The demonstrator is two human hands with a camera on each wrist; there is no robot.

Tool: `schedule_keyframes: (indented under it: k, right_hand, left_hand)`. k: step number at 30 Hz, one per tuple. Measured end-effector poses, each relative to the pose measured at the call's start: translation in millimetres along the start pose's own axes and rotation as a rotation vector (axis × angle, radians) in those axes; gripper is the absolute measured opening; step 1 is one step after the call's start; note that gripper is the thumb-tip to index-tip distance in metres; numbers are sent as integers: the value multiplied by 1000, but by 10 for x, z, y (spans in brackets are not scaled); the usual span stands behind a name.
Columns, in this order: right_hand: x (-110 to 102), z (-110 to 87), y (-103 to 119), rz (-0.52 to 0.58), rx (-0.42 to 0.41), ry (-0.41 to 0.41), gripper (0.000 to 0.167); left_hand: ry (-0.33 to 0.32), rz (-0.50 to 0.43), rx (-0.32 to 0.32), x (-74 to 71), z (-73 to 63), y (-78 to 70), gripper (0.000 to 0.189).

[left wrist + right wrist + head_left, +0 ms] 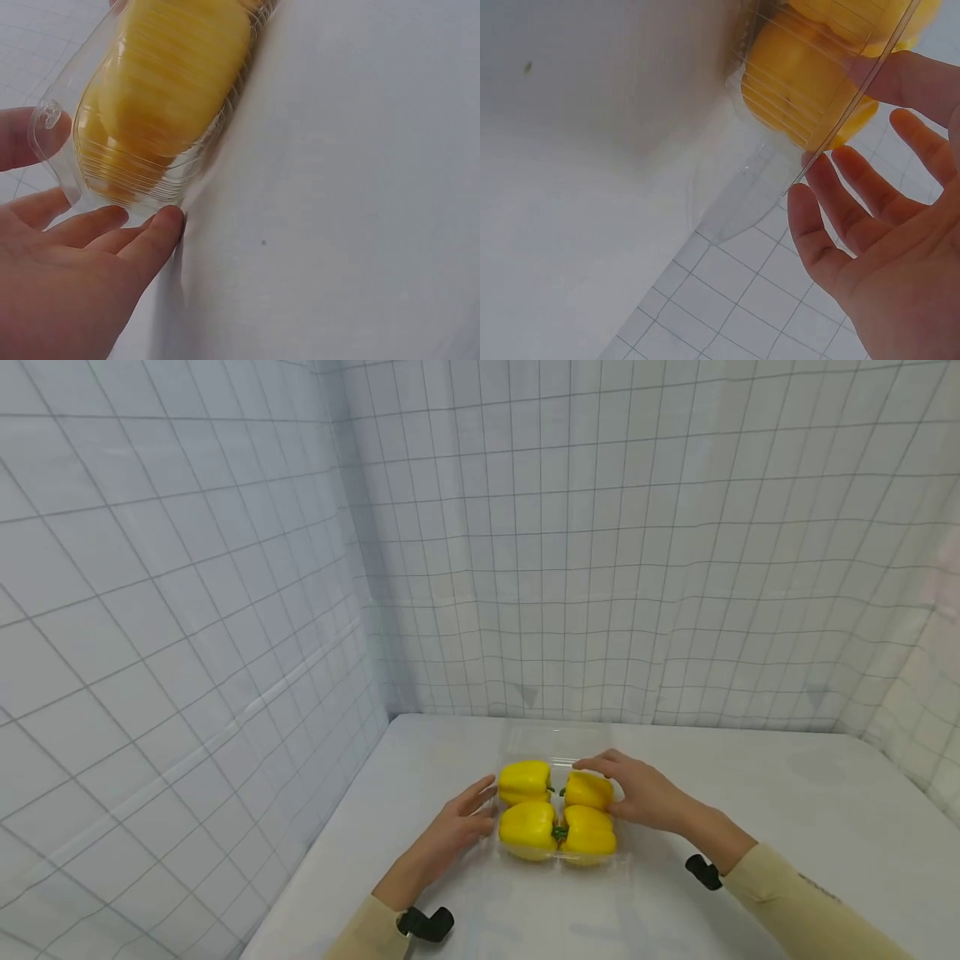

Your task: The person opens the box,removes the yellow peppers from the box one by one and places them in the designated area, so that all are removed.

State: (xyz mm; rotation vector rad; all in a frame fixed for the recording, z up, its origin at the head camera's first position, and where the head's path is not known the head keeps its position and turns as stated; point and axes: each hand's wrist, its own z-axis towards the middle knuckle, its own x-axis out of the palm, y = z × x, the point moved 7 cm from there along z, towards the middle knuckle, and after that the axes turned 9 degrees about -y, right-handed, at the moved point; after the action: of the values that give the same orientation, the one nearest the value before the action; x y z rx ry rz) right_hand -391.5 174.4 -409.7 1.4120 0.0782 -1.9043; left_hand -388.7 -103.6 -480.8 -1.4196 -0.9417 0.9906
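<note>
A clear plastic clamshell container (557,857) stands on the white table with several yellow bell peppers (528,825) inside, their green stems turned toward the middle. Its transparent lid (557,740) lies folded back on the far side. My left hand (457,821) is at the container's left wall, fingers loosely spread; the left wrist view shows the fingertips (169,217) by its lower corner and the thumb near the rim. At the right wall is my right hand (647,790), its thumb (907,79) against the side and its other fingers extended around the far corner.
The white table (750,810) extends on both sides of the container. White grid-patterned sheeting (570,543) hangs behind it and along the left and right sides. A black wrist strap (426,924) is on each forearm.
</note>
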Motion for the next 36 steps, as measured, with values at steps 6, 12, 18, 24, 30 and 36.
schedule_keyframes:
  k: [6, 12, 18, 24, 30, 36]
  right_hand:
    - [77, 32, -68, -17, 50, 68, 70]
    - [88, 73, -17, -83, -17, 101, 72]
    - [96, 112, 30, -159, -96, 145, 72]
    - [121, 147, 48, -188, -121, 187, 73]
    - [118, 159, 44, -172, -91, 182, 69]
    - [114, 125, 13, -123, -52, 147, 70]
  left_hand:
    - [18, -26, 10, 22, 15, 8, 76]
    - [29, -36, 6, 21, 10, 40, 76]
    - [38, -37, 10, 20, 15, 39, 74]
    - [48, -50, 10, 8, -5, 19, 76]
    - [45, -43, 15, -2, 6, 36, 75]
    - [46, -42, 10, 5, 8, 70, 75]
